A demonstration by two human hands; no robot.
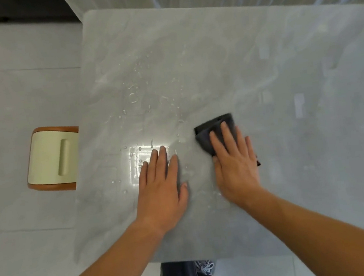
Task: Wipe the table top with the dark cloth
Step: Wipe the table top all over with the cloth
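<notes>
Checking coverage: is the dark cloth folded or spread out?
Folded: the dark cloth is a small layered pad under the right hand.

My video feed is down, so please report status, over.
Right hand flat on dark cloth, pressing. Left hand flat on table top. Water drops beyond left hand, unwiped.

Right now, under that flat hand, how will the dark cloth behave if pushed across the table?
Probably floppy: the dark cloth lies folded and flattened under the right hand. Likely glides easily, since the table top looks glossy and droplets sit nearby. Its free edge may bunch.
</notes>
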